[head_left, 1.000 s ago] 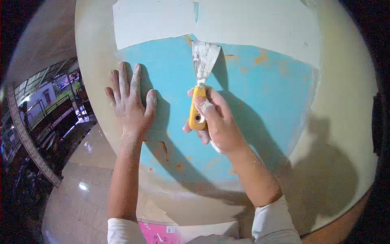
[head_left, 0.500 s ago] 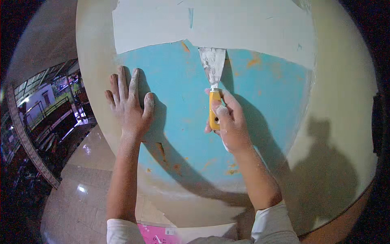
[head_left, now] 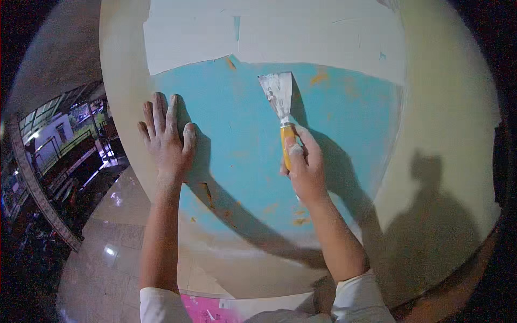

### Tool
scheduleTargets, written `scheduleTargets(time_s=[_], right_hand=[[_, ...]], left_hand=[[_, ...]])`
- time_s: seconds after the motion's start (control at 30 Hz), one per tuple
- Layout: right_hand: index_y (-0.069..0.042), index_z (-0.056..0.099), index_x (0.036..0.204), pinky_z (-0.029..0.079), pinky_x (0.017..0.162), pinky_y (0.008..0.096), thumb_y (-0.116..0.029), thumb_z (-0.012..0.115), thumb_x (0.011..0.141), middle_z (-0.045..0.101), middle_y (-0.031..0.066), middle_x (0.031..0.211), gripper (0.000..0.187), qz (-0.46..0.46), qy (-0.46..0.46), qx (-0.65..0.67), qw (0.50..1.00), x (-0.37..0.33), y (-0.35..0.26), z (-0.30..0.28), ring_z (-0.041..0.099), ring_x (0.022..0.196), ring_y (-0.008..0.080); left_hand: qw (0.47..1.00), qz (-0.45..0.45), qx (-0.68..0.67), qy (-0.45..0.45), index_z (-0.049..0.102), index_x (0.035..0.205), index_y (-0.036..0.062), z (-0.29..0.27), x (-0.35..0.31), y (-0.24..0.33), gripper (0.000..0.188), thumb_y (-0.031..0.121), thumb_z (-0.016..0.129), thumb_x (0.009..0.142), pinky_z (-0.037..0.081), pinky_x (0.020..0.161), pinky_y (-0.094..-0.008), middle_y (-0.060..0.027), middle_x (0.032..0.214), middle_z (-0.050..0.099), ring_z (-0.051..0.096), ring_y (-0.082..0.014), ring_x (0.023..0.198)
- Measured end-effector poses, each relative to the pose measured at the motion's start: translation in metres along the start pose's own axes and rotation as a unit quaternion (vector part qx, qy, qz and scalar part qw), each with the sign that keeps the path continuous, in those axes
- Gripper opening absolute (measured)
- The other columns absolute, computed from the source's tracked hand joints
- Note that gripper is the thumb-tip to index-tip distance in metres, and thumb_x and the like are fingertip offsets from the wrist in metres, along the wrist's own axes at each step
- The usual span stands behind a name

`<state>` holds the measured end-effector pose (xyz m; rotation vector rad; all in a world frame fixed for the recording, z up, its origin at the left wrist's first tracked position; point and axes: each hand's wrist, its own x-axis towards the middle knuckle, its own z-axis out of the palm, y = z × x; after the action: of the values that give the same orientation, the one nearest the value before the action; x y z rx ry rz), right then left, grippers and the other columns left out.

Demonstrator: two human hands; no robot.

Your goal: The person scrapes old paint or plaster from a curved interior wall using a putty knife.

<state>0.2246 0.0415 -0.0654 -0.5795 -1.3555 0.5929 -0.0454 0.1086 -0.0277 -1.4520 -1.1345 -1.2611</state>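
The right hand (head_left: 304, 164) is clenched around the orange handle of a putty knife (head_left: 280, 105), its smeared blade flat against the turquoise patch (head_left: 237, 140) of the wall, just below the white filler (head_left: 280, 32). Compared with 0.5 s ago, the blade sits slightly lower and the knife stands more upright. The left hand (head_left: 167, 140) holds nothing, its palm and fingers spread flat on the turquoise patch, unmoved.
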Motion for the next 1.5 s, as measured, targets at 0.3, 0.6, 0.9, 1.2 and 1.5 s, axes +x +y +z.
scheduleTargets(time_s=[0.3, 0.6, 0.9, 1.2, 1.5], right_hand=[[-0.003, 0.050, 0.133, 0.044, 0.049, 0.0264, -0.021, 0.048, 0.103, 0.055, 0.0027, 0.070, 0.035, 0.005, 0.046, 0.015, 0.999, 0.002, 0.000, -0.007, 0.053, 0.053, 0.0094], [-0.011, 0.046, 0.135, 0.037, 0.047, 0.0246, -0.015, 0.045, 0.099, 0.050, 0.0018, 0.076, 0.036, -0.039, 0.043, 0.069, 0.996, 0.000, -0.006, -0.027, 0.045, 0.054, 0.0079], [-0.013, 0.057, 0.117, 0.030, 0.048, 0.0234, -0.014, 0.046, 0.096, 0.041, -0.0028, 0.068, 0.024, -0.044, 0.111, 0.123, 0.985, -0.020, -0.009, -0.098, 0.033, 0.053, 0.0067], [-0.010, 0.059, 0.100, 0.025, 0.043, 0.0250, -0.013, 0.043, 0.099, 0.034, -0.0038, 0.058, 0.016, -0.049, 0.122, 0.181, 0.975, 0.001, -0.017, -0.119, 0.027, 0.045, 0.0060], [-0.010, 0.060, 0.098, 0.025, 0.042, 0.0249, -0.014, 0.047, 0.099, 0.036, -0.0038, 0.061, 0.013, -0.065, 0.135, 0.198, 0.969, 0.001, -0.026, -0.117, 0.028, 0.047, 0.0057]], left_hand=[[0.999, 0.013, 0.024, -0.032, 0.037, 0.154, 0.0186, 0.010, -0.021, 0.017, 0.070, 0.038, 0.056, 0.089, 0.010, 0.116, -0.0679, -0.0148, 0.165, 0.020, 0.013, -0.0432, 0.151], [0.993, 0.096, 0.012, -0.067, 0.034, 0.155, 0.0288, -0.009, 0.042, 0.068, 0.073, 0.035, 0.063, 0.088, 0.009, 0.116, -0.0695, -0.0065, 0.167, 0.017, 0.011, -0.0382, 0.153], [0.990, 0.120, -0.033, -0.062, 0.042, 0.152, 0.0262, 0.021, -0.036, 0.135, 0.069, 0.052, 0.056, 0.089, -0.007, 0.113, -0.0706, -0.0142, 0.164, 0.023, 0.008, -0.0403, 0.153], [0.992, 0.100, -0.021, -0.079, 0.047, 0.149, 0.0249, 0.014, -0.042, 0.136, 0.066, 0.053, 0.054, 0.090, -0.003, 0.115, -0.0686, -0.0123, 0.165, 0.023, 0.009, -0.0392, 0.153], [0.994, 0.082, -0.005, -0.069, 0.048, 0.148, 0.0253, 0.008, -0.042, 0.133, 0.064, 0.052, 0.051, 0.090, -0.001, 0.117, -0.0663, -0.0121, 0.163, 0.026, 0.012, -0.0397, 0.153]])
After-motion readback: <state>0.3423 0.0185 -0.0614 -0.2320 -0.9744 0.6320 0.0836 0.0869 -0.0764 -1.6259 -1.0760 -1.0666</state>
